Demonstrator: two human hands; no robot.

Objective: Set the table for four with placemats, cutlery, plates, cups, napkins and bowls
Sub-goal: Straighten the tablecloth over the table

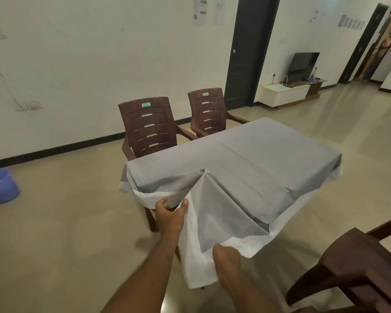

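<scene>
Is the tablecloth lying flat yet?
Not yet: the tablecloth covers the top, but both hands lift its near edge into a ridge.

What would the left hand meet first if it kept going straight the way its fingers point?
Probably the tablecloth it grips, bunched along the table's near edge, just ahead of the left hand; depth is unclear.

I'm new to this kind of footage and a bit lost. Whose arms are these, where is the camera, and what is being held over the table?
There is one picture, from a wide-angle camera worn on a person's head, looking down at their own bare arms. The left hand and right hand each grip the near edge of a grey tablecloth with a white border, pulling it up into a ridge. It covers the table; no placemats or dishes show yet. Two brown plastic chairs stand at the far side.
</scene>
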